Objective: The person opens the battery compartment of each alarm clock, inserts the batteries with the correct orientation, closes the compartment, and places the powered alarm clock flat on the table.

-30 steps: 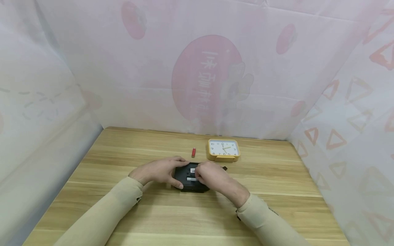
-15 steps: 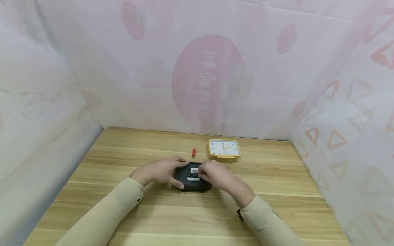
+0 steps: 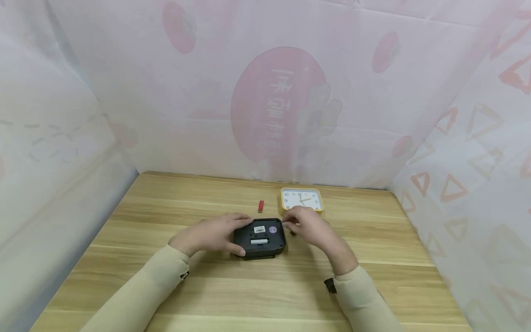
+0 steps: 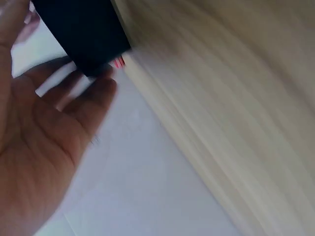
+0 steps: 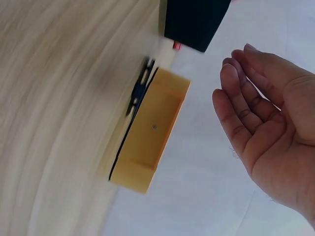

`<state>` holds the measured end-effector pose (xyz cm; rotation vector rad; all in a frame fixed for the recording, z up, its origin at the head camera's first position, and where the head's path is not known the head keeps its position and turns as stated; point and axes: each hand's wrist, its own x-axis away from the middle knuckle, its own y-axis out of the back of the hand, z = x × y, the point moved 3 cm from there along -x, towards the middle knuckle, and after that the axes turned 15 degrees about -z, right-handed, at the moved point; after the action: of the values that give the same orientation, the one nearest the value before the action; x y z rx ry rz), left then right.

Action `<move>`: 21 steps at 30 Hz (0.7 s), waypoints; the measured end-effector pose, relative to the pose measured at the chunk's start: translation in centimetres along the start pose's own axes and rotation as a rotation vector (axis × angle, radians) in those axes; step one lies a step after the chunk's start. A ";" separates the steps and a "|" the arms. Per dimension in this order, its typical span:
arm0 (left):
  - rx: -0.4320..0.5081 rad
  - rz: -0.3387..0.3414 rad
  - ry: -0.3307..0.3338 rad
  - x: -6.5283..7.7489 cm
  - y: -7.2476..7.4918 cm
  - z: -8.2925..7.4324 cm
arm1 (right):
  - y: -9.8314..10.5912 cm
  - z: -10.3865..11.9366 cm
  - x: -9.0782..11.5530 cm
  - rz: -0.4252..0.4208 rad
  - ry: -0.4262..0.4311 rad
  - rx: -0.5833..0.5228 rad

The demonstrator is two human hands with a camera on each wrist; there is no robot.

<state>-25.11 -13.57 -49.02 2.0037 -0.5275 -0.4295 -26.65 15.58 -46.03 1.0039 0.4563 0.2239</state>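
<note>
A black clock [image 3: 261, 252] lies face down, its back showing a barcode label, a purple round sticker and a slot with a pale battery [image 3: 259, 241] in it. My left hand [image 3: 211, 234] grips the clock's left side, thumb at the near edge and fingers at the far edge; the left wrist view shows the black casing [image 4: 83, 29] by these fingers. Just off the clock's right corner is my right hand [image 3: 311, 226], its fingers loosely bent with nothing between them in the right wrist view. A small black piece [image 5: 140, 88], like a battery cover, lies below it on the table.
Behind my right hand a yellow clock [image 3: 300, 197] lies face up, partly covered by that hand. A red battery [image 3: 261, 205] rests on the wooden table [image 3: 186, 193] beyond the black clock. Printed cloth walls [image 3: 199, 152] border the back and sides.
My right hand has left the battery slot and moved right and back, off the black clock, uncovering the slot and the purple sticker. The left hand keeps its grip.
</note>
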 end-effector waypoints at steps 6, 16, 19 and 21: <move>-0.046 -0.006 -0.120 0.0 0.4 0.7 | 0.6 -2.1 -0.2 -0.016 -0.022 0.000; -0.032 0.009 -0.083 0.4 0.2 -0.2 | 0.4 -4.1 0.2 0.029 -0.076 0.022; -0.022 0.005 -0.066 0.5 0.1 -0.4 | 0.1 -4.5 0.4 0.046 -0.090 0.031; -0.017 0.002 -0.058 0.6 0.1 -0.5 | -0.1 -4.8 0.5 0.053 -0.085 0.033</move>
<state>-24.39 -13.55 -48.75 1.9796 -0.5596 -0.4902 -28.48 19.36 -48.43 1.0544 0.3574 0.2209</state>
